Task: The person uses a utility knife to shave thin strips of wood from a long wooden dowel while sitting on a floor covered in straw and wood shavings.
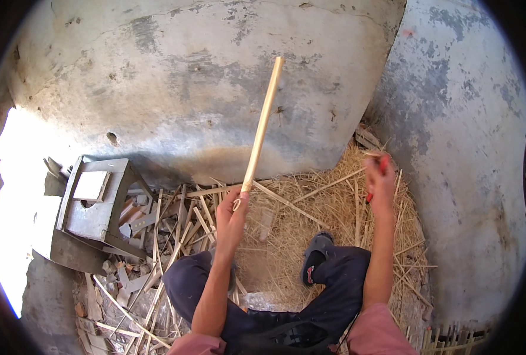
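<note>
Gripping a long, straight, pale-yellow stick of wood or bamboo near its lower end with the left hand, just left of the middle of the frame, with fingers closed around it. Rising from that grip toward the upper middle of the frame, leaning a little rightward at the top, and ending in front of a scuffed grey plaster wall. Clasping a slim red tool or handle in the right hand, at the right of the frame. Lying up and to the left of the right hand, well apart from it, with only the left hand touching the stick.

Seeing loose straw-coloured shavings and thin strips below, across the middle of the frame, and a battered grey wooden stand at the left.

Hiding the stick's lowest end within the left fist, and showing a small pale loop there, too small to identify. Covering most of the red tool with the right fist; not making out its working end or its exact kind. Cutting off both pink sleeves at the lower edge. Losing all detail in the white glare at the far left.
</note>
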Action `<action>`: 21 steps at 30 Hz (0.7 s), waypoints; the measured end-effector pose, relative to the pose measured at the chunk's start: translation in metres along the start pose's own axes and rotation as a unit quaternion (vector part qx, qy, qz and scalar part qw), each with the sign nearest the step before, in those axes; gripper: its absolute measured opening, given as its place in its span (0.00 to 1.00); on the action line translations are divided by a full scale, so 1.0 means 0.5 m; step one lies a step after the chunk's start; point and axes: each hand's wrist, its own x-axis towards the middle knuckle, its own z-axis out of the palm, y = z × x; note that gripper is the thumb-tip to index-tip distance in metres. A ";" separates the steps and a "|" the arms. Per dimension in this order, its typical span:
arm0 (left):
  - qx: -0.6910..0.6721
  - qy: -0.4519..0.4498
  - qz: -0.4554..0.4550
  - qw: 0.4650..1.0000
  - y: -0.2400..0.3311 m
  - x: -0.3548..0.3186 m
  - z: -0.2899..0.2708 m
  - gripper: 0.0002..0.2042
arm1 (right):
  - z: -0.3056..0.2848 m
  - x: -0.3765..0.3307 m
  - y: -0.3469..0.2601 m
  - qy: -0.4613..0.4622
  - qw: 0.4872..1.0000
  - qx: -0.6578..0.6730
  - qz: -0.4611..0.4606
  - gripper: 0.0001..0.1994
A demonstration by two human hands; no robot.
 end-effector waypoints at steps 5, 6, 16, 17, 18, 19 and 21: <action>0.055 -0.026 0.057 0.997 0.029 -0.020 0.035 0.16 | 0.123 -0.068 -0.021 -0.081 0.941 -0.328 -0.037 0.24; 0.064 -0.037 0.056 0.996 0.043 -0.025 0.040 0.16 | 0.136 -0.077 -0.029 -0.093 0.946 -0.306 -0.054 0.23; 0.069 -0.123 0.021 0.990 0.047 -0.027 0.039 0.21 | 0.226 -0.149 -0.055 -0.308 0.897 -0.261 -0.180 0.15; 0.088 -0.126 0.012 0.988 0.056 -0.031 0.038 0.22 | 0.230 -0.151 -0.047 -0.316 0.889 -0.262 -0.203 0.15; 0.107 -0.127 0.003 0.986 0.063 -0.034 0.036 0.23 | 0.236 -0.154 -0.042 -0.324 0.881 -0.262 -0.226 0.15; 0.101 -0.125 0.007 0.987 0.060 -0.035 0.036 0.24 | 0.240 -0.158 -0.043 -0.323 0.881 -0.263 -0.226 0.15; 0.087 -0.121 0.015 0.989 0.053 -0.036 0.038 0.25 | 0.246 -0.162 -0.044 -0.320 0.881 -0.266 -0.226 0.16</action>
